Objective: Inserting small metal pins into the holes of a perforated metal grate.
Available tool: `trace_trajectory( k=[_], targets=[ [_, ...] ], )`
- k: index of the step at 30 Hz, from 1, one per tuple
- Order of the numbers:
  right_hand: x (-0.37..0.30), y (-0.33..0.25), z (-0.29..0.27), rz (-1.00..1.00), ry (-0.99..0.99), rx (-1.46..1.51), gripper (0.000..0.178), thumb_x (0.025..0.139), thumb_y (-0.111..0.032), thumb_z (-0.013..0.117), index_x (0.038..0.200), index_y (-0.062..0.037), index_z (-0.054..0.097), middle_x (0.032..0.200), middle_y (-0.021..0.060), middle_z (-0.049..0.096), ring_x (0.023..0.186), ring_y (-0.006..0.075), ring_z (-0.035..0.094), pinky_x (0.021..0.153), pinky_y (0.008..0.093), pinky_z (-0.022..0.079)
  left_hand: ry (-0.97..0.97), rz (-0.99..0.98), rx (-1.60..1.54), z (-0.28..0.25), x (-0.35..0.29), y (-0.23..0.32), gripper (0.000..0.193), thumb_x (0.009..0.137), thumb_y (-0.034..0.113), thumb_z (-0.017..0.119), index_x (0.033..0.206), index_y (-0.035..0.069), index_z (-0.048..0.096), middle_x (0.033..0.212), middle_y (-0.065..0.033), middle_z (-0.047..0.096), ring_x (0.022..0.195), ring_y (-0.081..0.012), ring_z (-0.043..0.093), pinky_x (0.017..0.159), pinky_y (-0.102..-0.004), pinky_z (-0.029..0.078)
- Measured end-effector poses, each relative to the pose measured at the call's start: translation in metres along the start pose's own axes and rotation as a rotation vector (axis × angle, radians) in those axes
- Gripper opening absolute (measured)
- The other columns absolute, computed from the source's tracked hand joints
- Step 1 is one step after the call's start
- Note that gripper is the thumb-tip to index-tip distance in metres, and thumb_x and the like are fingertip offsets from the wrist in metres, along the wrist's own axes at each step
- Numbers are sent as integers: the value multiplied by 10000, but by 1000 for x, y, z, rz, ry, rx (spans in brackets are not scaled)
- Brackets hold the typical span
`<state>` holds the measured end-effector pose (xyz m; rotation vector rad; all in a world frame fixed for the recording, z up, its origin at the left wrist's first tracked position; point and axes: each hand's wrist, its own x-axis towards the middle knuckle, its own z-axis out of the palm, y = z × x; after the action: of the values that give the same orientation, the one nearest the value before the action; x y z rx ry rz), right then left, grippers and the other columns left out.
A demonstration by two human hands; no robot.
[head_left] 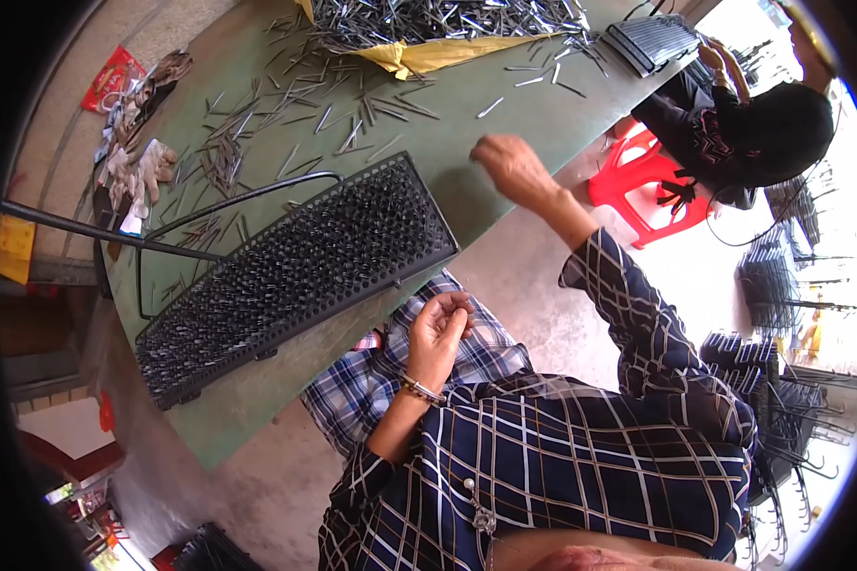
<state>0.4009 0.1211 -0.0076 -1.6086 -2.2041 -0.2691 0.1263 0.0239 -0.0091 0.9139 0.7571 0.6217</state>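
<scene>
Head view: the left hand (439, 328) is half curled, thumb against fingers, near the table's edge and just beside the long black perforated rack (421, 224), which lies slanted on the green table (229, 414), many holes filled with small pieces. The right hand (512, 169), fingers bent, hovers off the rack's far-right corner; whether either grips anything, I cannot tell. Loose metal strips (221, 157) lie scattered beyond the rack.

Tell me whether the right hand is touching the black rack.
No, a strip of green table shows between the right hand and the rack.
</scene>
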Motion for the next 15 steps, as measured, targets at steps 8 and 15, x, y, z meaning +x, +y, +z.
trace_trajectory(
  k=[8, 15],
  targets=[
    [15, 86, 4, 211, -101, -23, 301, 809, -35, 456, 1099, -45, 538, 1058, 130, 511, 964, 311, 525, 830, 383, 425, 3, -14, 9, -2, -2, -2, 167, 877, 42, 498, 1036, 24, 548, 912, -26, 609, 743, -68, 568, 638, -194, 468],
    [-10, 44, -40, 378, -402, 40, 282, 841, -127, 497, 1099, -26, 545, 1058, 159, 496, 984, 320, 514, 823, 383, 430, -7, 3, -13, -7, 6, -4, 165, 876, 35, 492, 1030, 22, 549, 906, -27, 610, 737, -66, 567, 644, -199, 470]
  ],
)
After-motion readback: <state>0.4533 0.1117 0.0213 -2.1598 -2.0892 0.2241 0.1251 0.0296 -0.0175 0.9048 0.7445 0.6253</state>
